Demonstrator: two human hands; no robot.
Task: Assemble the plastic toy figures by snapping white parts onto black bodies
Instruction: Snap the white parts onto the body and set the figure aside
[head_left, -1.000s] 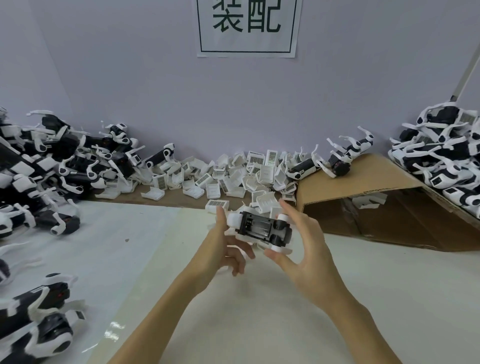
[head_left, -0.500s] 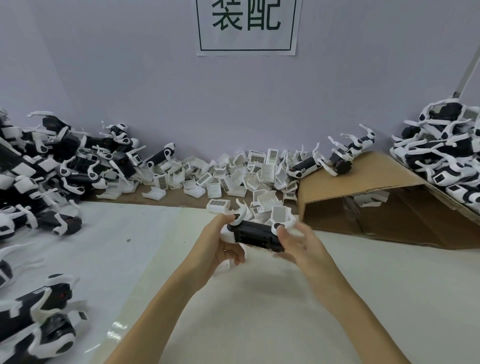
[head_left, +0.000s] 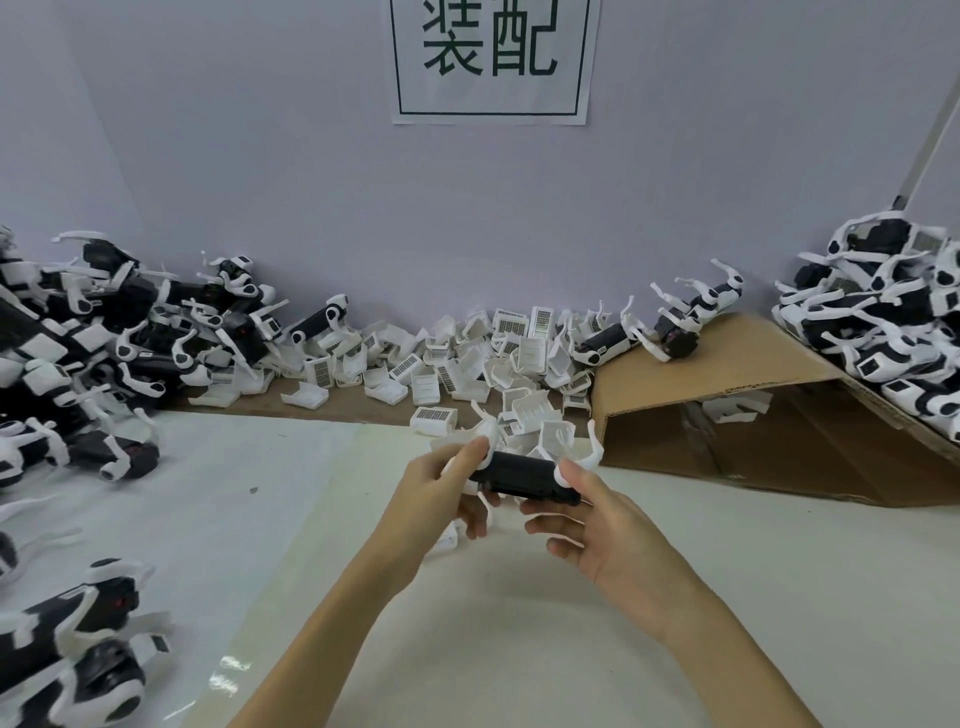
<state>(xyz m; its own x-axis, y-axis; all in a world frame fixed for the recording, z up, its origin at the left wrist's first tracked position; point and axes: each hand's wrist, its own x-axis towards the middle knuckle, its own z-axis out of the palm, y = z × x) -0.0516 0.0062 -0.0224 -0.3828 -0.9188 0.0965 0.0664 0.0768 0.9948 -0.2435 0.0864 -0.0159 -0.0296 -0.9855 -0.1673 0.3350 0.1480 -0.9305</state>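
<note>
A black toy body (head_left: 524, 475) with white legs hangs above the middle of the white table, held between both hands. My left hand (head_left: 441, 496) grips its left end, thumb over a white leg joint. My right hand (head_left: 597, 525) holds its right end from below, thumb against the white joint there. Its white legs stick up and out at both ends. A heap of loose white parts (head_left: 467, 358) lies behind it along the wall.
Piles of black-and-white figures sit at the left (head_left: 78, 353), lower left (head_left: 78, 649) and far right (head_left: 893, 332). A folded brown cardboard sheet (head_left: 727, 374) slopes at the right. Two figures (head_left: 670, 327) lie at its top. A sign hangs on the wall (head_left: 488, 57).
The toy body has turned over from its open underside facing me to its side. Both hands have dropped slightly with it, and my right hand has shifted beneath the right end.
</note>
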